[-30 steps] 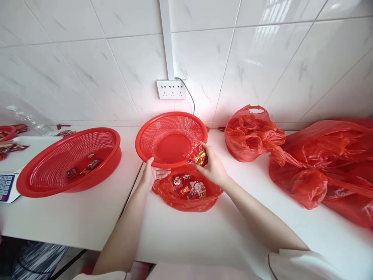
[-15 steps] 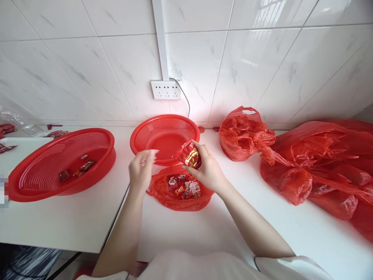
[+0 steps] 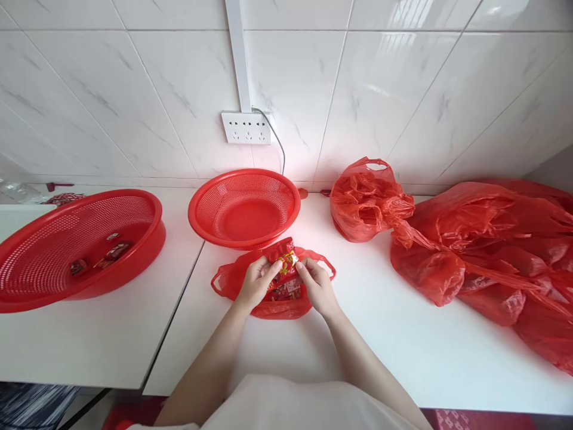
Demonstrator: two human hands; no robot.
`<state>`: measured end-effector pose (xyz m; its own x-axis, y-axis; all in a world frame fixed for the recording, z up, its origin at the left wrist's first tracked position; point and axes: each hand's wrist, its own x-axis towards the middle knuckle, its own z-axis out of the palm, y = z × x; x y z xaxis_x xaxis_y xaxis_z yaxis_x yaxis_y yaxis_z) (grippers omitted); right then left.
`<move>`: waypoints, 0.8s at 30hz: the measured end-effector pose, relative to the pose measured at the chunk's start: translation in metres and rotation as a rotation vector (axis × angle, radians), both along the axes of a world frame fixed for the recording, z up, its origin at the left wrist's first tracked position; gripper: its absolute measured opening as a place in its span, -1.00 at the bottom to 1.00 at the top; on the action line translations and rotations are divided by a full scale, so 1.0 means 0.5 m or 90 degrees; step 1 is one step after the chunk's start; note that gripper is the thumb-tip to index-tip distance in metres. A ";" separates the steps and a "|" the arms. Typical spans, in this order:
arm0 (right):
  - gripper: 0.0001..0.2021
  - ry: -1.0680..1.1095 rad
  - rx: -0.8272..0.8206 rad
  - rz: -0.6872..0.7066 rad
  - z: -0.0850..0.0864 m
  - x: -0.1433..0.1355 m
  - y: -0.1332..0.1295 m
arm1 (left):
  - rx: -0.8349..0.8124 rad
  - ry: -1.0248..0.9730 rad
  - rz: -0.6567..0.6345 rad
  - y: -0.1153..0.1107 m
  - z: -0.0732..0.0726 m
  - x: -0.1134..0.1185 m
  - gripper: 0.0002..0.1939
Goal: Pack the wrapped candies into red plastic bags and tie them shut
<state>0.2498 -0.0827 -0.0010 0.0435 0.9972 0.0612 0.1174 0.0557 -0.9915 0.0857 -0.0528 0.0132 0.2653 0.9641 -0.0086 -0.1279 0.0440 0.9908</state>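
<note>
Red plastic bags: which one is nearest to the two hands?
The open bag under the left hand and right hand, with small packets showing inside. The round bag near the wall and the large bags at far right lie farther away.

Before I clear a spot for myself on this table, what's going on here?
A person holds a shiny red packet with both the left hand and the right hand, above an open red bag with small wrapped pieces inside. Behind that bag stands a red mesh basket. A bigger basket on the left has a few pieces in it, and more red plastic bags sit to the right.
</note>
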 end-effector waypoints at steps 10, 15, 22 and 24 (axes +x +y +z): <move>-0.67 0.024 0.032 -0.018 -0.012 -0.008 -0.009 | -0.069 -0.038 -0.067 0.001 -0.022 0.015 -0.57; -0.67 0.041 0.023 -0.009 -0.018 -0.012 -0.008 | -0.103 -0.087 -0.094 0.003 -0.015 0.007 -0.64; -0.72 0.009 0.004 0.051 -0.010 -0.011 -0.009 | -0.084 -0.106 -0.133 0.009 -0.028 -0.003 -0.65; -0.72 -0.005 0.004 0.062 -0.006 -0.010 -0.010 | -0.077 -0.097 -0.148 0.010 -0.034 -0.006 -0.64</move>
